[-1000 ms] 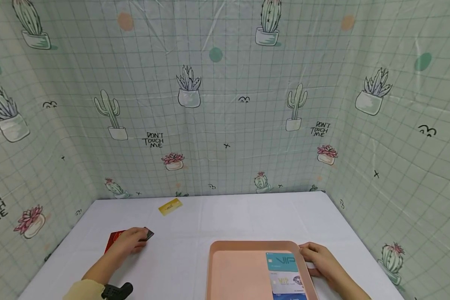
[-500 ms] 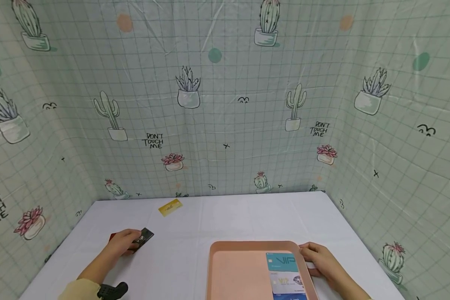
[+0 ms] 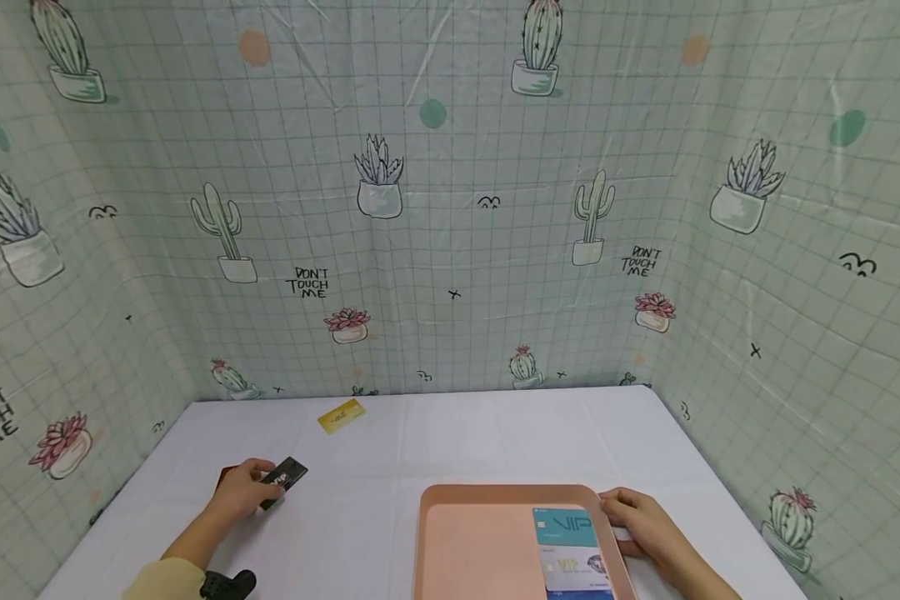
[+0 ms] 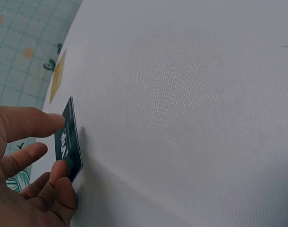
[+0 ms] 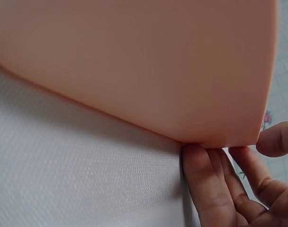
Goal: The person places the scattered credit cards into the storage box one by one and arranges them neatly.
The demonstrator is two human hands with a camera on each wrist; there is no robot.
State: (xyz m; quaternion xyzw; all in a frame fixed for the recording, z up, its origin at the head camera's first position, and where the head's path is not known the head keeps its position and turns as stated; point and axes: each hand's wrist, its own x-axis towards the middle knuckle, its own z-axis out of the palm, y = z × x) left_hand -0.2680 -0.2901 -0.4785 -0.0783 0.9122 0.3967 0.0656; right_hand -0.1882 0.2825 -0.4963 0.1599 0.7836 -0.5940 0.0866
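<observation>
At the left of the table, my left hand (image 3: 242,488) pinches a black card (image 3: 292,472) with VIP lettering between thumb and fingers. The left wrist view shows this card tilted, casting a shadow on the cloth. A sliver of a red card (image 3: 223,473) shows behind the left hand, the rest hidden. My right hand (image 3: 641,527) grips the right side of a shallow pink tray (image 3: 468,546), thumb at the rim and fingers against the outer wall. Inside the tray, along its right side, a teal VIP card (image 3: 558,533), a white card (image 3: 570,577) and a blue card (image 3: 581,596) lie in a column.
Near the table's back edge lies a yellow card (image 3: 341,416). A white cloth (image 3: 457,442) covers the table. Curtains (image 3: 450,250) with cactus prints and a grid enclose the back and both sides.
My left hand has shifted back slightly to the left, and its fingers have spread, so more of the black card shows and less of the red one. The right hand and tray stay put.
</observation>
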